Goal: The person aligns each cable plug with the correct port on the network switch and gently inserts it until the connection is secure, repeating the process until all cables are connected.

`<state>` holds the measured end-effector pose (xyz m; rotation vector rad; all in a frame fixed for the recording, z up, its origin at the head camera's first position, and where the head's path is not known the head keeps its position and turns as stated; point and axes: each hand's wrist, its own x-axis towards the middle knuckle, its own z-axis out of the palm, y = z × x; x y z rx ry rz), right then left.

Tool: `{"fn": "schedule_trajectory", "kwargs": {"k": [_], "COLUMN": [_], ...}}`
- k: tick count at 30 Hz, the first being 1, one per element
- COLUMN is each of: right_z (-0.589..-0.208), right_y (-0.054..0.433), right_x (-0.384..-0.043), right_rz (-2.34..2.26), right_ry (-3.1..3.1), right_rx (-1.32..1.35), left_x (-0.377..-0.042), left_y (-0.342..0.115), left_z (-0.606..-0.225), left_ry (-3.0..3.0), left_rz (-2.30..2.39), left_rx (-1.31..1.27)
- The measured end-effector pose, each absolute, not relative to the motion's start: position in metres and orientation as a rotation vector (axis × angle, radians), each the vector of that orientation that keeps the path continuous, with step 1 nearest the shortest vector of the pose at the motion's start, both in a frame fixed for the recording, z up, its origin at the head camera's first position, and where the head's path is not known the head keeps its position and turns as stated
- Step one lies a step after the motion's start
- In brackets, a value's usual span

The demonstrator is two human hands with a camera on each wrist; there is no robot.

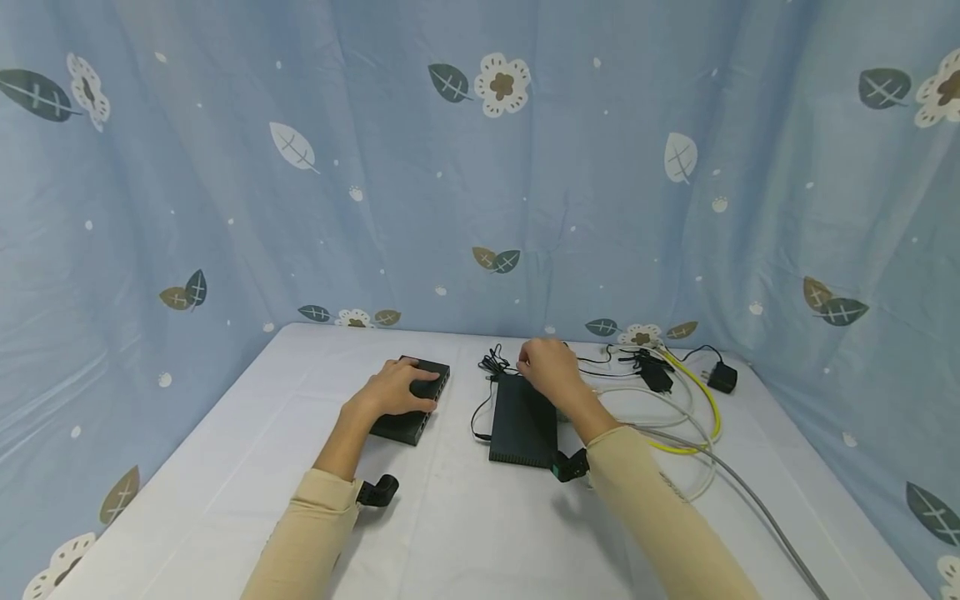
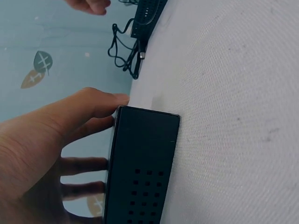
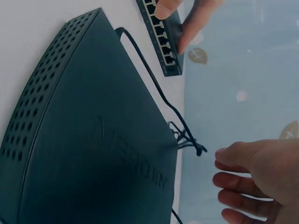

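Hands (image 1: 393, 387) (image 1: 552, 367) at black boxes (image 1: 405, 427) (image 1: 523, 425), one embossed "MERCURY"

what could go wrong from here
The black cord looping beside the larger black box might snag if that box is moved. The yellow cable and grey cable overlap, so pulling one could drag the other. The left hand rests on the ported box, so uneven pressure might slide it.
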<state>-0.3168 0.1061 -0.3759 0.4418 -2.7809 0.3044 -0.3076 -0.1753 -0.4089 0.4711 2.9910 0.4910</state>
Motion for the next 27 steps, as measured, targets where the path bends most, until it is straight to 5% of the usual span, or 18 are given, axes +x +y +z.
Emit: {"fn": "schedule_trajectory", "kwargs": {"k": [20,27], "right_z": [-0.406,-0.412], "right_y": [0.063,0.062], "right_x": [-0.339,-0.342], "right_rz": [0.323,0.292], "right_ry": [-2.787,-2.846], "right_rx": [0.646,0.518], "left_x": [-0.307,-0.308], "left_y": [-0.175,-0.176], "left_z": [-0.409,-0.409], "left_ry": [2.99,2.993], "left_rz": [0.489,0.484], "left_rx": [0.467,0.472]}}
